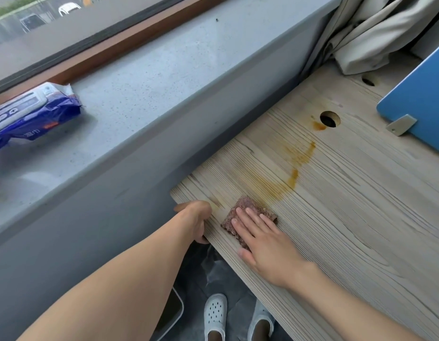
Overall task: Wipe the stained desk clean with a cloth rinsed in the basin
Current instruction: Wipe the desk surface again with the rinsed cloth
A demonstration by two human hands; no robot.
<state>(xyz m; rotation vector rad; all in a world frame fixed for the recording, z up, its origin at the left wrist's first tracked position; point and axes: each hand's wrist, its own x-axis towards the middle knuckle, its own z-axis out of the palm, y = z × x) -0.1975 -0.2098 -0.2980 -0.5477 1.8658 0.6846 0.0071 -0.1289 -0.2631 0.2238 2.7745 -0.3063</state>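
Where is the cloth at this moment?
In the head view, the cloth lies on the desk near its left corner, pressed under the right hand, just short of the orange stain.

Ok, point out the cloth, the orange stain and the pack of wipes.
cloth (248, 205): head view, its bare far corner.
orange stain (293, 178): head view, the dark streak in its middle.
pack of wipes (56, 113): head view, its blue wrapper.
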